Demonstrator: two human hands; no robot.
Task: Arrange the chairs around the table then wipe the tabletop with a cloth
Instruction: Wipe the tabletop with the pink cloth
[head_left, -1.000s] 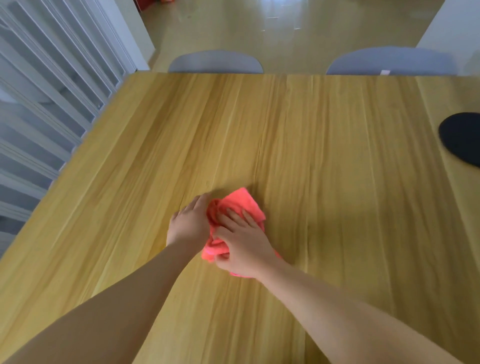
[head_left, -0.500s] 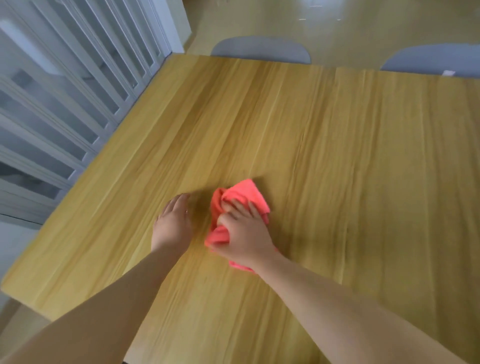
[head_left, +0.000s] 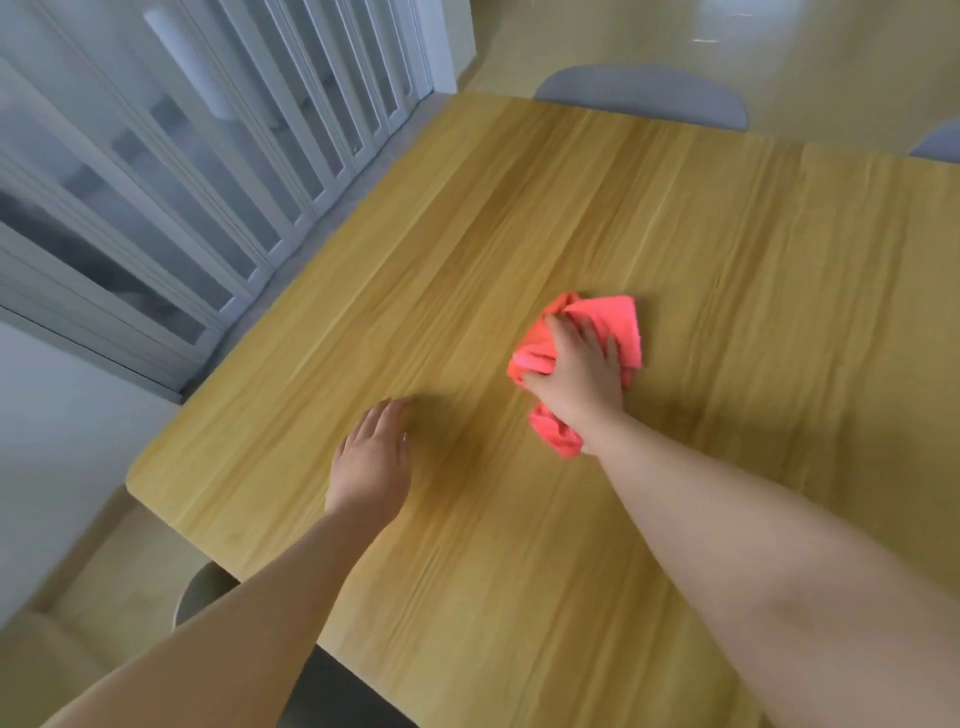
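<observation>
Wooden table (head_left: 519, 208): pale oak-grain top with rounded corners; its left edge runs alongside a row of white-framed glazed door panels (head_left: 182, 182). Cloth (head_left: 615, 322): coral-pink, crumpled, lying on the tabletop about midway between the left and right edges and well in from the far edge. One flat fold reaches toward the far edge, and a bunched tail trails back toward the near edge beside the wrist. Right hand (head_left: 576, 374): palm down on top of the cloth, fingers (head_left: 589, 332) curled over its folds and thumb tucked against the bunched left side, gripping the fabric and holding it to the wood. Left hand (head_left: 369, 462): palm down on the bare tabletop toward the near-left corner, well apart from the cloth, fingers straight and close together, holding nothing. Grey chair (head_left: 639, 93): curved backrest showing above the far edge, tucked close to the table. Second grey chair (head_left: 940, 143): a sliver of backrest at the far-right corner of the view, also at the far edge. Rounded grey shape (head_left: 200, 592): partly under the near-left corner, blurred, possibly another chair. Glossy beige floor (head_left: 779, 41): beyond the far edge.
</observation>
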